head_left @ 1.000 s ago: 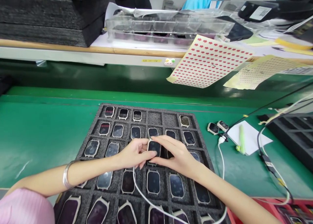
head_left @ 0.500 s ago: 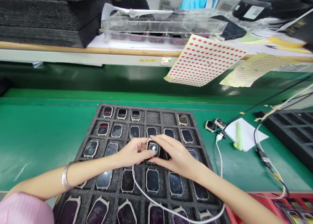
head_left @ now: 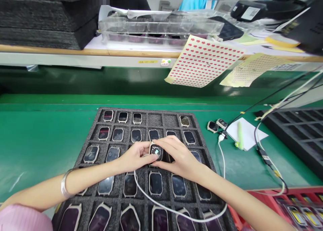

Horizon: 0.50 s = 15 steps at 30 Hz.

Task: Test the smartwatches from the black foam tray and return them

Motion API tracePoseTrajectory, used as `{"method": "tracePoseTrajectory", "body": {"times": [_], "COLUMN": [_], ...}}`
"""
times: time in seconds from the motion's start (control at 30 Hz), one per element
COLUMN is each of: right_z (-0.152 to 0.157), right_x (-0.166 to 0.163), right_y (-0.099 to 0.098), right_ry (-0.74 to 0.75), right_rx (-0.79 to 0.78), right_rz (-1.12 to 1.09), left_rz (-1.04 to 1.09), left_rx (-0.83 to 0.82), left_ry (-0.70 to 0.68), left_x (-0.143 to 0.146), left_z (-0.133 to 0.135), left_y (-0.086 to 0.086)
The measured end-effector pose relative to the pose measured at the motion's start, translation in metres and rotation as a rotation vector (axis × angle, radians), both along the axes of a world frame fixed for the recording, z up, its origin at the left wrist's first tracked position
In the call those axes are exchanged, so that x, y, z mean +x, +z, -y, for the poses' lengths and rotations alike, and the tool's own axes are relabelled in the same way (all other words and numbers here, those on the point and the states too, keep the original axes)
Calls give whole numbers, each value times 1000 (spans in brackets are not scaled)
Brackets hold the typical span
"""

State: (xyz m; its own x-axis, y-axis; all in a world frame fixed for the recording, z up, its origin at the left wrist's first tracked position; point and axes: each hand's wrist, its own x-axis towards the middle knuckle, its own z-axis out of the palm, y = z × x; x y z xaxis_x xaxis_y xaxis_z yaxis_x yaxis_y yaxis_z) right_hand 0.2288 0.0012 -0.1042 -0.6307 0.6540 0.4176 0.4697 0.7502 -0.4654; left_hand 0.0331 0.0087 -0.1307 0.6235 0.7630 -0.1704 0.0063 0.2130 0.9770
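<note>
A smartwatch (head_left: 156, 149) without a strap, its dark screen lit with a round dial, is held above the middle of a black foam tray (head_left: 164, 121). My left hand (head_left: 136, 156) grips it from the left, thumb over the lower screen. From the right, my right hand (head_left: 178, 157) closes its fingers and thumb on the watch's upper and lower edges. A white cable (head_left: 161, 206) runs from beneath my left hand, loops over the tray and leads to a plug (head_left: 221, 137) on the right. More watches, such as one dark-screened watch (head_left: 155, 184), lie in the tray's compartments.
Two loose watches (head_left: 213, 126) lie right of the tray, near white paper (head_left: 246, 133) bearing a green pen-like item (head_left: 240, 135). A red bin (head_left: 262, 199) and another foam tray (head_left: 300, 133) stand at right. A shelf (head_left: 121, 53) crosses behind; people sit beyond it.
The whole view has shifted slightly, so the scene sits a little farther left. Both hands keep hold of the watch, and its dial stays lit.
</note>
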Motion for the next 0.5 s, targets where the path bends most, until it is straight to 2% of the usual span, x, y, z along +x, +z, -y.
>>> {"method": "tracePoseTrajectory", "body": {"times": [0.37, 0.5], "right_z": [2, 4], "right_x": [0, 2], "right_y": [-3, 5], "right_ry": [5, 7], "right_rx": [-22, -75], "right_rz": [-8, -10], "left_rz": [4, 40], "left_rx": [4, 18], "left_ry": [-14, -42], "left_x": [1, 1], "left_z": [1, 2], "left_y": [3, 3]}}
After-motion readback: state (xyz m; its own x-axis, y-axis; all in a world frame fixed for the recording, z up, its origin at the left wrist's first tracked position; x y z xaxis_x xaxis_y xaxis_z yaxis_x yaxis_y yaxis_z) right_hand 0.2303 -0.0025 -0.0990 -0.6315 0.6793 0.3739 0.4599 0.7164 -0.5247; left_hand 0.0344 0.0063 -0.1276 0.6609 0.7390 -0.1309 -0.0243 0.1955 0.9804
